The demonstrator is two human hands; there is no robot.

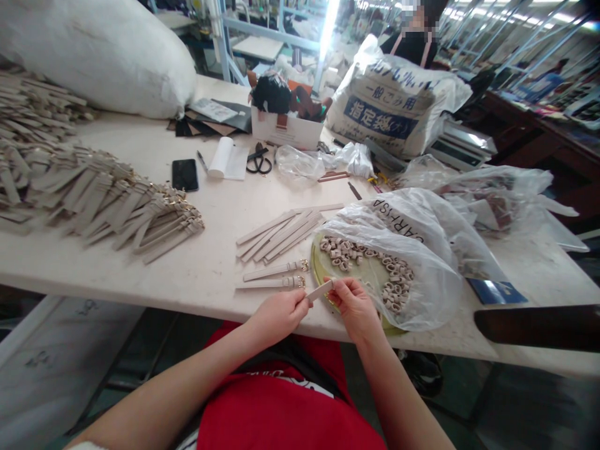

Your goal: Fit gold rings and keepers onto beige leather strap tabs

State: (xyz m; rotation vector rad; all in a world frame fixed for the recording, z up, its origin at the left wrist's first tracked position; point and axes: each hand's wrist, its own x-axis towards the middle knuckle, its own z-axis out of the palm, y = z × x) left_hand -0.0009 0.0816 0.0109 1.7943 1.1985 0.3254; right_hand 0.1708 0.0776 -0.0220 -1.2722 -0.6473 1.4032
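Observation:
Between my two hands a short beige strap (pixel 320 291) is stretched, just above the table's front edge. My left hand (pixel 284 312) pinches its left end, and my right hand (pixel 352 301) grips the other end, where the fingers hide detail. Two beige straps with gold buckles, one a buckled strap (pixel 274 270), lie just beyond my left hand. Farther off is a loose stack of plain beige strips (pixel 284 232). Right of my right hand, a yellow-green tray (pixel 321 262) carries many small beige loops (pixel 396 284), partly under a clear plastic bag (pixel 422 250).
A big heap of buckled straps (pixel 107 200) covers the left side. Behind are a phone (pixel 184 175), black scissors (pixel 259 160), a paper roll (pixel 222 159), a white box (pixel 284 130) and a printed sack (pixel 394 103). A dark bar (pixel 539 328) juts in at right.

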